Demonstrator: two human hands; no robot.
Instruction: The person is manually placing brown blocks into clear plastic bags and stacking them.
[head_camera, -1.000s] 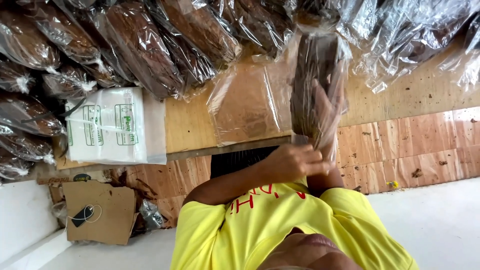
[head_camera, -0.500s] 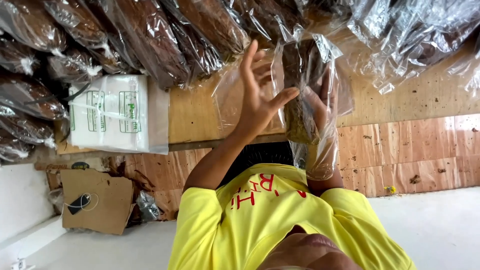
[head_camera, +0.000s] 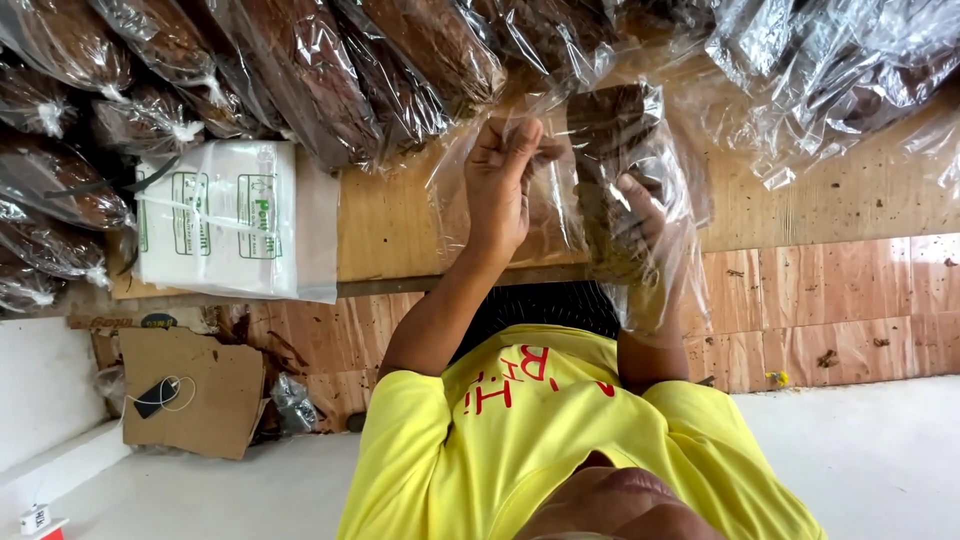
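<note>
Left hand (head_camera: 500, 185): fingers pinched on the mouth edge of a clear plastic bag (head_camera: 560, 190), holding it open. Right hand (head_camera: 632, 235) sits inside that bag, wrapped in film, fingers closed around a dark brown bundle (head_camera: 612, 130); fingertips blur behind the plastic, so the exact grip is hard to read. Bag and bundle hang over the wooden tabletop (head_camera: 390, 230), just past its near edge. Far side crowded: a row of bagged brown bundles (head_camera: 330, 70) overlaps the table's far edge, tops cut off by the frame. Left of the hands, bare wood, then a white packet of bags (head_camera: 220, 220) touching the bundles. Right of the hands, open tabletop under loose empty bags (head_camera: 830, 90). Below the table edge, a cardboard piece (head_camera: 190, 390) lies on the floor; the yellow shirt (head_camera: 560, 440) hides the near ground.
</note>
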